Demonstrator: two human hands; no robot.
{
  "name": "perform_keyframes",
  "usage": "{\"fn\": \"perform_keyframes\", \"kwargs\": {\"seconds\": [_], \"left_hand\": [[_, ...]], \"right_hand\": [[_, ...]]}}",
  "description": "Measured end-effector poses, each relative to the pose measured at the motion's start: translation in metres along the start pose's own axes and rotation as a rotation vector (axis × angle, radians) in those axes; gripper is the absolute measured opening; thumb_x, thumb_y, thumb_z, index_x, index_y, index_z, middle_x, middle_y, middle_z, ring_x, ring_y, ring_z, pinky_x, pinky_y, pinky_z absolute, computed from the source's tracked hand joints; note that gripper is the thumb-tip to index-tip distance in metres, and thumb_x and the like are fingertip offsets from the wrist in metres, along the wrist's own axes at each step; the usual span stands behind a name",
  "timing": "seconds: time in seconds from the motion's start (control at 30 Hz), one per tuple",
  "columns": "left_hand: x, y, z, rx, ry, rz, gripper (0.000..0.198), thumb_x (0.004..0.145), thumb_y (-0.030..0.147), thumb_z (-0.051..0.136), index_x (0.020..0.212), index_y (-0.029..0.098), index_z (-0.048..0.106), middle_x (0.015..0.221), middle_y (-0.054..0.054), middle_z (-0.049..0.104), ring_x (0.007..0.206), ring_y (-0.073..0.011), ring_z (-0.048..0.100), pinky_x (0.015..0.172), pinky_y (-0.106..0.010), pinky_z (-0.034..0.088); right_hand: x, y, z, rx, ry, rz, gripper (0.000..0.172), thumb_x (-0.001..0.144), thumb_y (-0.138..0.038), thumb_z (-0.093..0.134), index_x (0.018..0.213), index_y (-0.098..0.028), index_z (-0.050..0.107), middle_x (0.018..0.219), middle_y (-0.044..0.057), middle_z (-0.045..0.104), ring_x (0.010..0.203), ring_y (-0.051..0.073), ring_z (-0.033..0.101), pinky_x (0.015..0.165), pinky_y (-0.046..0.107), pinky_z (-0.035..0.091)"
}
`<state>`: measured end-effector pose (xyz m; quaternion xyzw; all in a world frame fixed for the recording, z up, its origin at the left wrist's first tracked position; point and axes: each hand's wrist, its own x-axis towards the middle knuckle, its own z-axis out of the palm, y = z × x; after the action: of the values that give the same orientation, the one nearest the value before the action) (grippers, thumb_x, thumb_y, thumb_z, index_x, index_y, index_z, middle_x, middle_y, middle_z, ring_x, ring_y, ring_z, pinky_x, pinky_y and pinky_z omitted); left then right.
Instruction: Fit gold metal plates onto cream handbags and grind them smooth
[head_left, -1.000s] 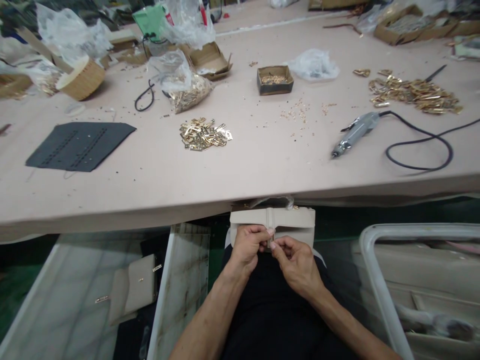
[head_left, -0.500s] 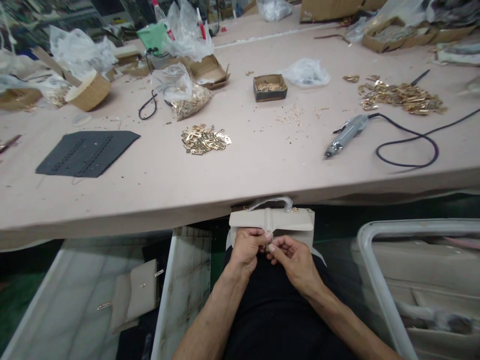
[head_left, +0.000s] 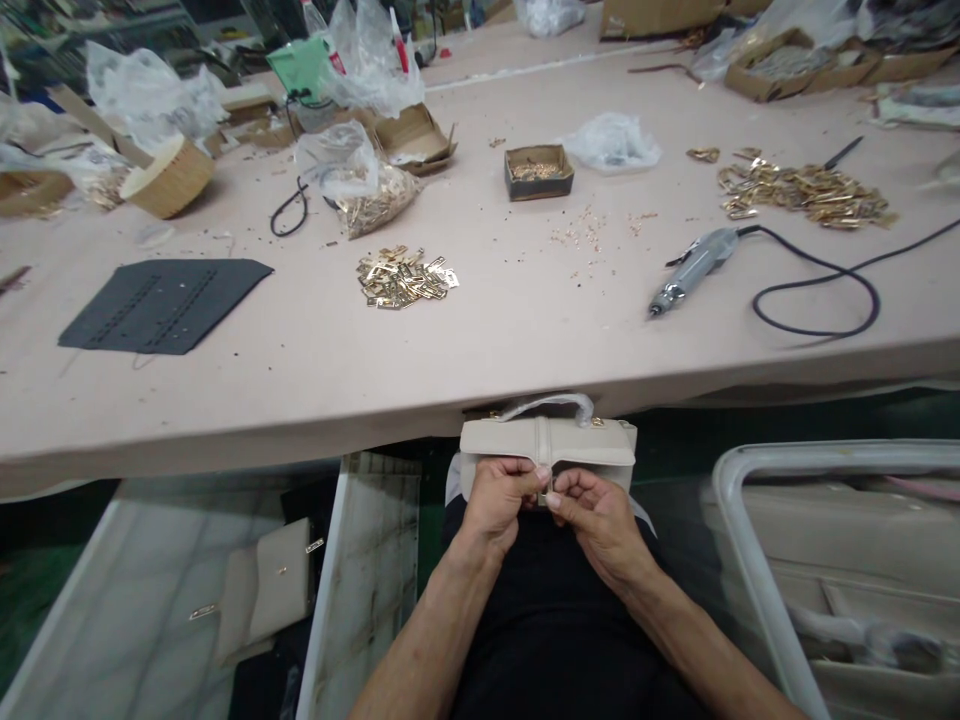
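Observation:
A cream handbag (head_left: 502, 438) with a plastic-wrapped handle (head_left: 553, 401) rests on my lap against the table edge. My left hand (head_left: 501, 503) pinches the strap (head_left: 544, 450) at the middle of the bag's flap, thumb and fingers pressed together near its lower end. From the other side, my right hand (head_left: 598, 512) is closed at the strap's tip, fingertips almost meeting those of the left. A small piece shows between the fingertips, too hidden to make out.
On the table lie a pile of gold metal plates (head_left: 405, 278), a corded electric screwdriver (head_left: 694, 270), a small box of screws (head_left: 538, 172), more gold hardware (head_left: 806, 192) and a dark sheet (head_left: 165, 305). Bins with bags stand left (head_left: 360, 580) and right (head_left: 757, 560).
The view has shifted slightly, so the table things sit a little further left. Both hands stay pinched at the flap strap with barely any movement.

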<state>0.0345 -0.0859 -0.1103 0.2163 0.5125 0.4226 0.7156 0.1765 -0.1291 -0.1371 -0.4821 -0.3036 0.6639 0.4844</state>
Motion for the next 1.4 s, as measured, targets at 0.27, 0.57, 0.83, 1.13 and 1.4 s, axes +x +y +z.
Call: {"fn": "perform_keyframes", "kwargs": {"seconds": [0.27,0.57,0.83,1.13,1.4], "left_hand": [[0.013,0.008,0.006,-0.012,-0.025,-0.021,0.047,0.049,0.044,0.099,0.058,0.010,0.067,0.047,0.000,0.054,0.043,-0.0069,0.043,0.046,-0.020,0.033],[0.025,0.006,-0.006,-0.061,-0.096,-0.124,0.038,0.056,0.034,0.094,0.059,0.010,0.065,0.049,0.000,0.053,0.043,-0.0080,0.045,0.047,-0.021,0.034],[0.028,0.008,-0.017,-0.186,-0.115,-0.162,0.043,0.059,0.031,0.091,0.052,0.016,0.052,0.051,0.003,0.049,0.047,-0.0094,0.045,0.048,-0.023,0.041],[0.028,0.004,-0.017,0.050,0.036,0.041,0.030,0.069,0.033,0.087,0.068,0.008,0.070,0.053,-0.002,0.059,0.044,-0.0080,0.047,0.043,-0.019,0.030],[0.032,0.008,-0.008,0.005,0.093,-0.005,0.031,0.063,0.034,0.085,0.057,0.011,0.064,0.045,0.001,0.051,0.039,-0.0057,0.038,0.040,-0.018,0.026]], "right_hand": [[0.008,-0.015,-0.002,-0.149,-0.004,0.034,0.036,0.081,-0.044,0.083,0.097,-0.014,0.071,0.074,0.004,0.068,0.061,0.015,0.059,0.056,0.026,0.047],[0.022,-0.021,0.001,-0.235,-0.090,0.096,0.031,0.084,-0.045,0.080,0.085,-0.014,0.074,0.072,0.005,0.069,0.054,0.011,0.056,0.054,0.023,0.044],[0.027,-0.019,0.008,-0.265,-0.110,0.115,0.032,0.086,-0.046,0.078,0.085,-0.015,0.072,0.070,0.003,0.067,0.054,0.011,0.055,0.054,0.023,0.043],[0.029,-0.015,0.006,-0.338,-0.122,0.115,0.034,0.089,-0.048,0.074,0.084,-0.015,0.068,0.071,0.003,0.066,0.055,0.012,0.056,0.054,0.024,0.044],[0.023,-0.038,0.004,-0.991,-0.056,-0.562,0.034,0.089,-0.026,0.076,0.121,-0.020,0.065,0.105,0.010,0.066,0.070,0.016,0.060,0.065,0.031,0.052]]}}
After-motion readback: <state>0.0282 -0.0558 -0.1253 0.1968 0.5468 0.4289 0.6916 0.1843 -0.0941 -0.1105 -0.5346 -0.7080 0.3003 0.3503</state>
